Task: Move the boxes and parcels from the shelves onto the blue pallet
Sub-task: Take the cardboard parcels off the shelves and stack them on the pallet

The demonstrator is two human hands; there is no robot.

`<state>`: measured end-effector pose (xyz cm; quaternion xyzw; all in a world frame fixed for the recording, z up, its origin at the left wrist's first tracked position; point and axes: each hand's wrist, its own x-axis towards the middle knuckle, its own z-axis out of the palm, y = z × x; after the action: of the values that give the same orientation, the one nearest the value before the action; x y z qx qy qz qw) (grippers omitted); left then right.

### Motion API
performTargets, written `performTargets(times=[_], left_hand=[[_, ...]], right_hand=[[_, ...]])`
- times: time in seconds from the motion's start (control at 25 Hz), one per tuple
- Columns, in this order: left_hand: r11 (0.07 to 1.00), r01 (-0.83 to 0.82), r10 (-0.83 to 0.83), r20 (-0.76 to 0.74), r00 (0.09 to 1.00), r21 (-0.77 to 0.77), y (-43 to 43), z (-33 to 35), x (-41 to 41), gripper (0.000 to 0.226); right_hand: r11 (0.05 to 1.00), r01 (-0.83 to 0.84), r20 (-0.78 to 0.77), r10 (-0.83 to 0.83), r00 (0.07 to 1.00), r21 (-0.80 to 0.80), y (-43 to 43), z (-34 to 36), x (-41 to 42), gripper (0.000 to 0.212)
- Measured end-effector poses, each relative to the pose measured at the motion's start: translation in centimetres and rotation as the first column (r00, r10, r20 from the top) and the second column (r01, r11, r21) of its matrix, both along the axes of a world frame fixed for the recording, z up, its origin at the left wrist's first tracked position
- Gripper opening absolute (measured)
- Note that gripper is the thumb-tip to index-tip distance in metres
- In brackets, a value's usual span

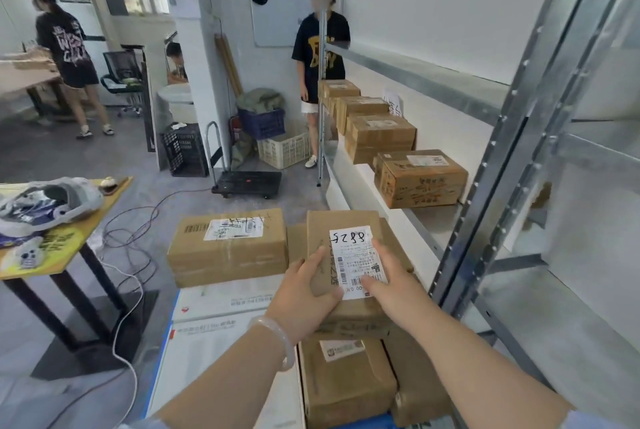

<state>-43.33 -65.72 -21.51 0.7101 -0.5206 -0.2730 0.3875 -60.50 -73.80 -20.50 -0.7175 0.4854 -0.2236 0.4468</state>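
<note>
Cardboard parcel with a white label, held between both my hands. My left hand wraps the near left corner with the thumb on top. My right hand grips the right edge, thumb pressed on the label. The parcel is over the stack at the shelf side of the blue pallet, right above a brown box. I cannot tell from here whether its underside touches that box.

My call: this is the set-down. I want it lowered flat and squared to the box underneath, with nothing overhanging toward the metal upright. Any fingers under the near corner should slide out sideways before the weight settles, or they get pinched. The stack looks a little uneven, so I'd press lightly on top before letting go. The larger box to the left looks lower and offers a broader seat if this one rocks. A row of boxes waits on the shelf, the nearest one well apart from my hands.
</note>
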Motion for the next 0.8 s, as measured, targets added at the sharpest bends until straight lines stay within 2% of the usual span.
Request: performTargets(times=[0.16, 0.28, 0.44, 0.64, 0.8], left_hand=[[1.000, -0.023, 0.023, -0.048, 0.999, 0.000, -3.4, -0.9, 2.8, 0.068], [0.998, -0.054, 0.054, -0.058, 0.997, 0.015, -5.3, -1.5, 4.2, 0.064], [0.989, -0.144, 0.141, -0.119, 0.983, -0.017, -7.5, -1.6, 5.8, 0.057], [0.978, -0.204, 0.207, -0.076, 0.975, 0.040, -8.9, -2.7, 6.3, 0.057], [0.976, -0.210, 0.213, -0.039, 0.976, 0.055, -9.2, -3.4, 6.1, 0.057]], right_hand=[[0.997, 0.049, -0.001, -0.049, 0.999, 0.055, -3.7, -0.7, 3.5, 0.069], [0.997, 0.011, -0.060, -0.007, 0.998, 0.074, -7.0, -0.7, 5.4, 0.069], [0.994, -0.052, -0.057, 0.057, 0.997, 0.098, -11.4, -0.4, 7.9, 0.070], [0.983, -0.139, -0.061, 0.147, 0.987, 0.121, -13.9, -2.1, 9.8, 0.069], [0.980, -0.146, -0.068, 0.157, 0.985, 0.136, -14.3, -3.2, 10.0, 0.068]])
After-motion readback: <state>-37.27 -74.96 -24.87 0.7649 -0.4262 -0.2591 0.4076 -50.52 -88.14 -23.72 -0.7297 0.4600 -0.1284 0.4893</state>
